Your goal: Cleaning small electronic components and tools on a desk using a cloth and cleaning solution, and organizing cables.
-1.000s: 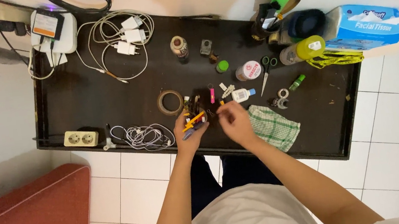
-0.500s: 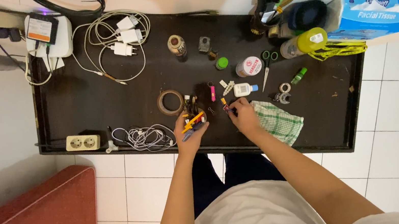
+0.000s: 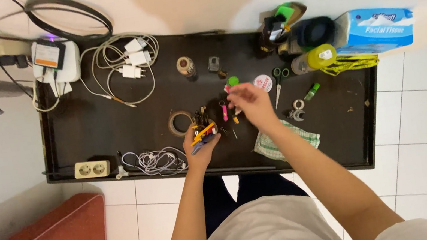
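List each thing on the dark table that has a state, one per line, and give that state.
left hand: closed around a bundle of pens
right hand: raised over the small items, fingers bent; grip unclear
tape roll: lying flat
checked cloth: crumpled, partly under the right forearm
scissors: lying closed
earphone cable: loosely coiled
socket strip: nothing plugged in

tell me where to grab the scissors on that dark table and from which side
Grip the scissors at the slim closed blades, coming straight down from above. They lie flat, green handle loops toward the wall, tip toward the person, with a white round lid close on one side.
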